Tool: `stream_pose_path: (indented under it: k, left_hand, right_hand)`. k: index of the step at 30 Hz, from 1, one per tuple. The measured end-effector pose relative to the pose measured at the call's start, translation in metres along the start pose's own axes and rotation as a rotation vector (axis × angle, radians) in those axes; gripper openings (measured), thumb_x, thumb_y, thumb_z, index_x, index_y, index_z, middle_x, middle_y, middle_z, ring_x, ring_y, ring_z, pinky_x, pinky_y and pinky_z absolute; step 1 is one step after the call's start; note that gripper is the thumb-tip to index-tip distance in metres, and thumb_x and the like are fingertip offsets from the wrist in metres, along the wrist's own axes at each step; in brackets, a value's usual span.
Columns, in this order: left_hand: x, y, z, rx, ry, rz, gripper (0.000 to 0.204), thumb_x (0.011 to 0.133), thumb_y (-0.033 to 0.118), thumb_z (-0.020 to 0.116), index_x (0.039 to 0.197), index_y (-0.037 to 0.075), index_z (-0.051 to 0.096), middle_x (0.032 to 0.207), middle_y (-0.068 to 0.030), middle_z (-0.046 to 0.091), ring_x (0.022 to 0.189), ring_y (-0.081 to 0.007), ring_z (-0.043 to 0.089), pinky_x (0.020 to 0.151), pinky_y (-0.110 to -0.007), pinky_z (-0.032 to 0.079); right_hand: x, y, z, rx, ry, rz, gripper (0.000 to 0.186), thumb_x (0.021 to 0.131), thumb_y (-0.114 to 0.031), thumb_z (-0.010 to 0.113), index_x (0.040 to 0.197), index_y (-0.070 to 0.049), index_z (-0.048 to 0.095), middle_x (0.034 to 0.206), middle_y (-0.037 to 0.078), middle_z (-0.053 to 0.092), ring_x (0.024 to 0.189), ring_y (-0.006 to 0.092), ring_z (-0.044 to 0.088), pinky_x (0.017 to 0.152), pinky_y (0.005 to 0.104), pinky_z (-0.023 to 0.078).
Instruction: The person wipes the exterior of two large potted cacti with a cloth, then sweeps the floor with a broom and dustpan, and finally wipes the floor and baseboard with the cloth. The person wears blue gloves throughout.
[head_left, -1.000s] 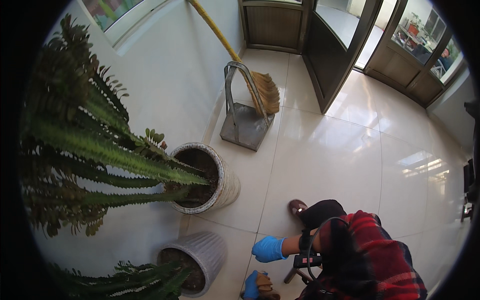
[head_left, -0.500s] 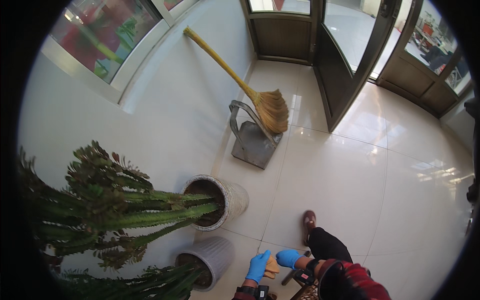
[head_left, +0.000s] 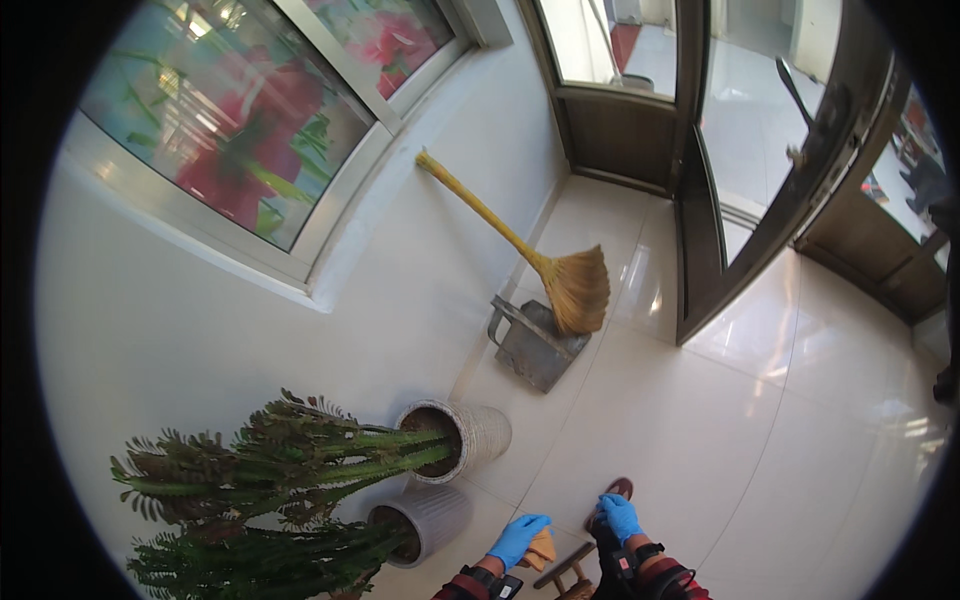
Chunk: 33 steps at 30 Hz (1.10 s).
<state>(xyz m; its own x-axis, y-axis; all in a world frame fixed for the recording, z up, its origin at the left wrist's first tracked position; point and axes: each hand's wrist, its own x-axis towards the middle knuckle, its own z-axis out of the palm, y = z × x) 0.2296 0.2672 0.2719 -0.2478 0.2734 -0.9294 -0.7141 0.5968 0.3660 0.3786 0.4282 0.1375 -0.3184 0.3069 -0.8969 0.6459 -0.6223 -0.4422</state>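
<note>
The soft, folded tan cloth (head_left: 541, 550) has glossy cream floor tiles (head_left: 680, 430) open toward 1 o'clock and a ribbed grey planter (head_left: 447, 520) near at 10. The blue-gloved left grip (head_left: 517, 540) is clamped on the cloth, which shows at its 4 o'clock. The blue-gloved right grip (head_left: 621, 516), at the cloth's 2 o'clock, curls; whether fully together, I cannot tell.

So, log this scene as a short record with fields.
Left grip: blue-gloved, holding tan cloth
Right grip: blue-gloved, overlapping a brown shoe in view; nothing visibly held
Whitish pot: cactus-like plant, beside wall
Gray ribbed pot: similar plant
Straw broom: yellow-handled, leaning on wall, bristles over metal dustpan
Brown glazed door: ajar
Floor: pale, glossy tile
</note>
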Motion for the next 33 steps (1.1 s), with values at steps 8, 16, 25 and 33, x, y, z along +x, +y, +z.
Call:
stream_pose_path:
  k: [8, 16, 25, 33]
  left_hand:
    - [-0.023, 0.102, 0.048, -0.579, 0.225, 0.326, 0.041, 0.1, 0.039, 0.052, 0.106, 0.0, 0.063, 0.099, -0.0107, 0.066, 0.091, -0.0213, 0.065, 0.083, -0.034, 0.054]
    - [-0.013, 0.215, 0.037, -0.679, 0.371, 0.331, 0.021, 0.093, 0.021, 0.058, 0.087, 0.003, 0.065, 0.081, -0.0084, 0.066, 0.073, -0.0206, 0.064, 0.07, -0.032, 0.054]
    - [0.008, 0.313, -0.008, -0.842, 0.353, 0.477, 0.027, 0.089, 0.026, 0.059, 0.092, -0.001, 0.065, 0.086, -0.0099, 0.066, 0.079, -0.0233, 0.064, 0.076, -0.035, 0.054]
    - [0.053, 0.344, -0.029, -0.861, 0.505, 0.423, 0.03, 0.093, 0.03, 0.064, 0.087, 0.001, 0.062, 0.084, -0.0078, 0.065, 0.074, -0.0193, 0.063, 0.07, -0.034, 0.053]
  right_hand:
    - [-0.085, -0.13, 0.032, -0.019, -0.374, -0.248, 0.058, 0.101, -0.041, 0.053, 0.144, -0.003, 0.044, 0.131, 0.008, 0.057, 0.118, 0.0171, 0.055, 0.098, 0.0308, 0.046]
    - [-0.099, -0.243, 0.083, -0.1, -0.399, -0.248, 0.057, 0.101, -0.04, 0.051, 0.142, 0.0, 0.046, 0.133, 0.011, 0.057, 0.121, 0.0167, 0.052, 0.105, 0.0295, 0.04]
    - [-0.048, -0.425, 0.086, -0.397, -0.162, -0.525, 0.047, 0.1, -0.041, 0.053, 0.134, -0.011, 0.058, 0.115, 0.007, 0.067, 0.095, 0.0151, 0.063, 0.078, 0.0305, 0.052]
    - [0.043, -0.58, 0.145, -0.458, -0.258, -0.582, 0.044, 0.098, -0.043, 0.052, 0.121, -0.008, 0.065, 0.105, 0.013, 0.071, 0.089, 0.0256, 0.069, 0.076, 0.0353, 0.053]
